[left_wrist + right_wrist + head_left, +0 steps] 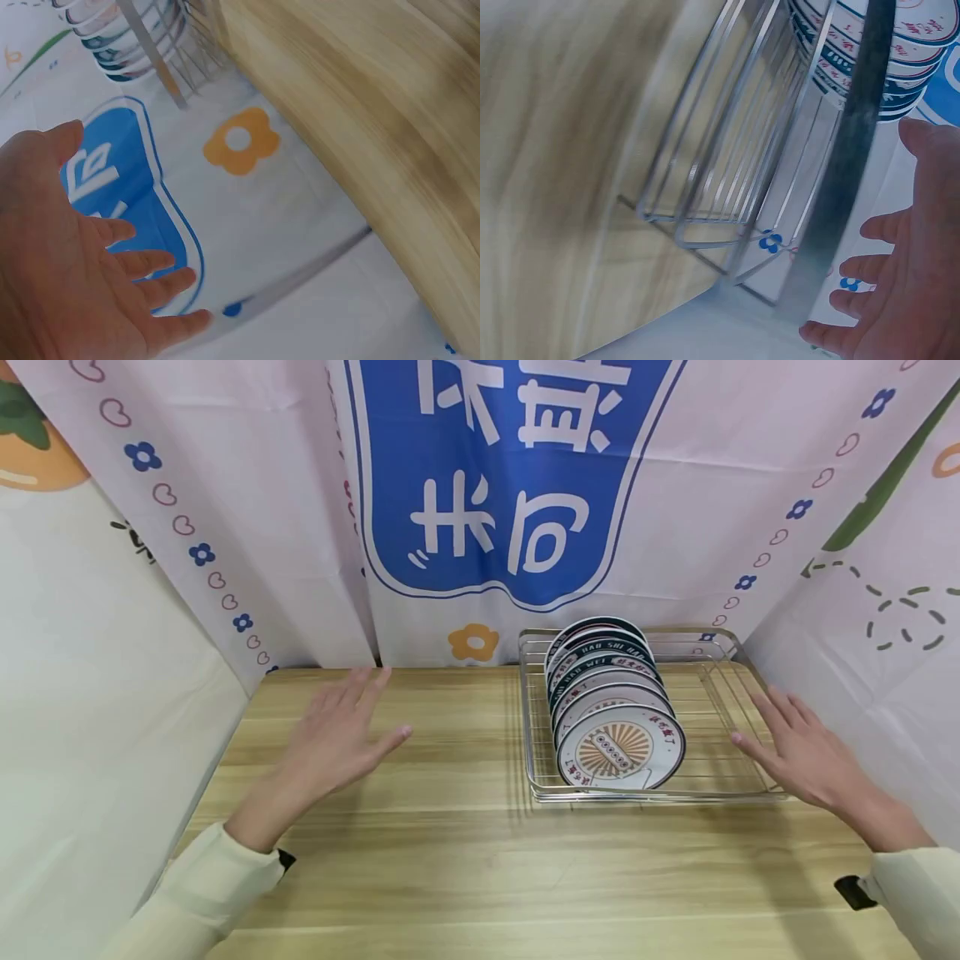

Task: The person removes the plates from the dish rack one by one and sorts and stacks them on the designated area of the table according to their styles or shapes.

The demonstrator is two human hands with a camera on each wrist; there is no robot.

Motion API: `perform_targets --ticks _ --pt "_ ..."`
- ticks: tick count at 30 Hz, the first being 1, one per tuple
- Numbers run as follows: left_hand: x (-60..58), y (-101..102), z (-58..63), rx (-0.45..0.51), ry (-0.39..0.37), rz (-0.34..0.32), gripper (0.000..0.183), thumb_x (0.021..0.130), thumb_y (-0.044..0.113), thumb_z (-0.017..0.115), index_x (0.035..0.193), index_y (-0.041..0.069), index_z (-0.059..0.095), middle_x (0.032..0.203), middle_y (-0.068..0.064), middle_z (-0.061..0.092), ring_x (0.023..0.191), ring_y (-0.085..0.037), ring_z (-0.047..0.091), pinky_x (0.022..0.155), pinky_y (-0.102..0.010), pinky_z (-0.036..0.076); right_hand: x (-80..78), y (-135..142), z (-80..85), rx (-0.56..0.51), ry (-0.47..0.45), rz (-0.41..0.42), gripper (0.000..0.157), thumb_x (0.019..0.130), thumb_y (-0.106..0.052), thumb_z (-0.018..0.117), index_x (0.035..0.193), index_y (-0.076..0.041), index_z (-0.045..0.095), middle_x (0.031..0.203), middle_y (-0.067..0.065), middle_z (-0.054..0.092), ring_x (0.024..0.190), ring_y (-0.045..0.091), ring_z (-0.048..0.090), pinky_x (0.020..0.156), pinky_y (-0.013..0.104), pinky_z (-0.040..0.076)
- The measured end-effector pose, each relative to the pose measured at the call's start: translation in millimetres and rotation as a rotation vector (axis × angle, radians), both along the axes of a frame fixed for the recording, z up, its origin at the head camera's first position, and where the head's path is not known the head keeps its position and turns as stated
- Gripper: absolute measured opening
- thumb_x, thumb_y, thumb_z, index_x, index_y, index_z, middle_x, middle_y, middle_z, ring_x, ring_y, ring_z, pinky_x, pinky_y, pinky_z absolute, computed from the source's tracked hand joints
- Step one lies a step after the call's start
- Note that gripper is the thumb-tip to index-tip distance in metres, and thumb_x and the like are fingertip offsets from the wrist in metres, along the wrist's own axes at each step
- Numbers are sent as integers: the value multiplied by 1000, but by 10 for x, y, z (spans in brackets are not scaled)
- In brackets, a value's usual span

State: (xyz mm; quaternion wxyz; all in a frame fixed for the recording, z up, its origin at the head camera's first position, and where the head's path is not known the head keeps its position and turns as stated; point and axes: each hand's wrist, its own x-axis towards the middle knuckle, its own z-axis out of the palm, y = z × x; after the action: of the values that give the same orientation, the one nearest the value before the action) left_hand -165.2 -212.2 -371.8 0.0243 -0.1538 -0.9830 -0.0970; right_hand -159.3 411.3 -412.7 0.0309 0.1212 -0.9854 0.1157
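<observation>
Several round plates (621, 747) stand tilted in a row on the left side of a metal wire rack (716, 714). The front ones are white with an orange sunburst and red characters; those at the back have dark green rims. My right hand (806, 752), fingers spread and holding nothing, hovers by the rack's right end; in the right wrist view the rack's rim (847, 150) passes close to it. Over the left part of the table, my left hand (326, 743) is spread too and holds nothing, well apart from the rack.
The wooden table (450, 860) meets a hanging white cloth (435, 635) with a blue emblem right behind the rack. Cloth walls also close in the left (97, 693) and right (885, 677) sides. Dark straps (855, 892) show at the sleeve ends.
</observation>
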Motion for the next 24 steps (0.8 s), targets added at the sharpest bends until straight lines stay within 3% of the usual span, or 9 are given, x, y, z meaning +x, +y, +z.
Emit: perform_targets --ticks 8,16,24 --pt "-38 320 -18 29 43 -77 90 102 60 60 167 9 27 171 -21 28 154 -46 34 123 -66 26 74 89 -149 -17 -30 -22 85 109 -47 53 166 5 17 169 38 8 153 64 8 108 83 22" --pt "-75 730 -17 84 127 -249 74 104 51 64 160 6 43 161 -19 47 144 -40 51 117 -56 42 146 154 -288 -53 -84 -61 83 110 -47 50 166 3 14 171 35 -4 153 63 2 103 87 21" --pt "-89 1156 -26 123 144 -361 62 105 43 65 153 6 52 152 -17 58 135 -36 61 112 -50 49 169 174 -377 -126 -49 -61 77 112 -42 47 167 1 15 173 27 -11 157 56 -3 111 84 14"
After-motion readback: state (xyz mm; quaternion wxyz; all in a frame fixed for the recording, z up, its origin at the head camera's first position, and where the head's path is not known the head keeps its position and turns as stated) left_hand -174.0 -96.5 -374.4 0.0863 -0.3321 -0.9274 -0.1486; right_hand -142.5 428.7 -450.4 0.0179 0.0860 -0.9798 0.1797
